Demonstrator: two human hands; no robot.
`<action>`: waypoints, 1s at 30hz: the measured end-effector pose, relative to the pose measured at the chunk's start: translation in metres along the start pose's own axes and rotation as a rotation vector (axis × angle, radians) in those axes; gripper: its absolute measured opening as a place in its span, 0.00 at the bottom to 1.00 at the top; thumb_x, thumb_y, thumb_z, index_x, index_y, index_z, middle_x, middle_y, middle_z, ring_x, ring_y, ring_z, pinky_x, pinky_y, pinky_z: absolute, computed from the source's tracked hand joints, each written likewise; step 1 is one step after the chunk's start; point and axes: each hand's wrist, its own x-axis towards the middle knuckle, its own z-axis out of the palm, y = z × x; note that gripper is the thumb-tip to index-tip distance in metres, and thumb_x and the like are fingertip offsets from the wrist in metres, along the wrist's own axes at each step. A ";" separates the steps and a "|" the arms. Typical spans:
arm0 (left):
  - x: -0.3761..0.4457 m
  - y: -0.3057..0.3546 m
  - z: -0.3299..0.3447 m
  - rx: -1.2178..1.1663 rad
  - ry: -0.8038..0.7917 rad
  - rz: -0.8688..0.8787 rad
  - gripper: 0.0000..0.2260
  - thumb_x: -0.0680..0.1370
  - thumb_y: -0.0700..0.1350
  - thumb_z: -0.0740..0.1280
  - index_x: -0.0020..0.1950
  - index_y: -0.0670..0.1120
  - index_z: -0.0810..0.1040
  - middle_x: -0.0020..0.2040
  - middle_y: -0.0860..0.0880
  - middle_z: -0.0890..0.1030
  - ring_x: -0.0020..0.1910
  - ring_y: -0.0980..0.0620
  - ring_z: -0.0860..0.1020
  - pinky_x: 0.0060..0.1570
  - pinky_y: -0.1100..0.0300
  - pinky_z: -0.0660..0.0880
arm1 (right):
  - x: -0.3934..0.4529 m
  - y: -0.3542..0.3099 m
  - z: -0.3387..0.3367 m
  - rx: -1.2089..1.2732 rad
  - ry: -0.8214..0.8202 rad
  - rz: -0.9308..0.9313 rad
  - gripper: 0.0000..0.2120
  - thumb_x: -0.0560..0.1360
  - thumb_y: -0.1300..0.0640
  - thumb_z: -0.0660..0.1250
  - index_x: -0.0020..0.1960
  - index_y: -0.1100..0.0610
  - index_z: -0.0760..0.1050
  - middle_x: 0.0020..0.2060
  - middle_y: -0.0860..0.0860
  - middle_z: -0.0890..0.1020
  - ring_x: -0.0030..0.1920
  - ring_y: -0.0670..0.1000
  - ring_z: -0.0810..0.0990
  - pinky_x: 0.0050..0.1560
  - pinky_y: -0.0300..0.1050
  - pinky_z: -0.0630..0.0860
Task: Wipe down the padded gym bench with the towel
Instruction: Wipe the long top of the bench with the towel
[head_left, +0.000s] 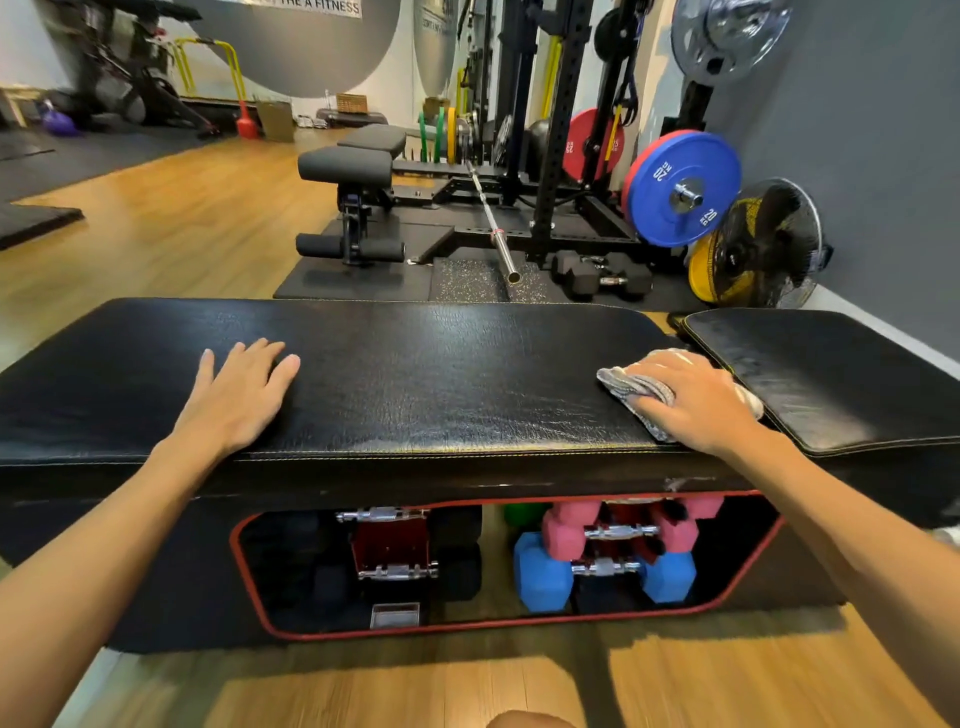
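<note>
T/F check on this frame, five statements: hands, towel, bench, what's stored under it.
1. The right hand presses the towel on the bench. True.
2. The left hand holds a spray bottle. False: it lies flat on the pad, holding nothing.
3. The towel is at the left end of the bench. False: it is near the right end, beside the second pad.
4. Dumbbells sit in the opening under the bench. True.
5. A blue plate hangs on the rack behind. True.
</note>
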 end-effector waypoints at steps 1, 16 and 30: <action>-0.001 0.000 0.000 0.004 -0.003 0.006 0.26 0.82 0.56 0.45 0.77 0.45 0.61 0.78 0.45 0.60 0.78 0.45 0.52 0.75 0.43 0.41 | 0.001 -0.001 0.001 -0.007 -0.005 0.007 0.15 0.77 0.45 0.66 0.63 0.42 0.77 0.63 0.43 0.75 0.69 0.54 0.67 0.62 0.61 0.66; -0.009 0.002 0.000 -0.222 0.280 0.110 0.26 0.81 0.58 0.47 0.66 0.44 0.73 0.67 0.47 0.75 0.70 0.51 0.67 0.75 0.50 0.44 | 0.130 -0.005 0.034 -0.125 -0.087 0.199 0.20 0.77 0.40 0.59 0.68 0.38 0.72 0.70 0.48 0.73 0.69 0.61 0.67 0.66 0.64 0.63; -0.007 0.001 0.001 -0.208 0.330 0.106 0.27 0.78 0.59 0.47 0.60 0.45 0.77 0.61 0.49 0.78 0.66 0.52 0.71 0.75 0.45 0.50 | 0.190 -0.013 0.052 -0.187 -0.022 0.229 0.22 0.69 0.36 0.57 0.61 0.36 0.75 0.56 0.53 0.81 0.57 0.66 0.76 0.58 0.63 0.68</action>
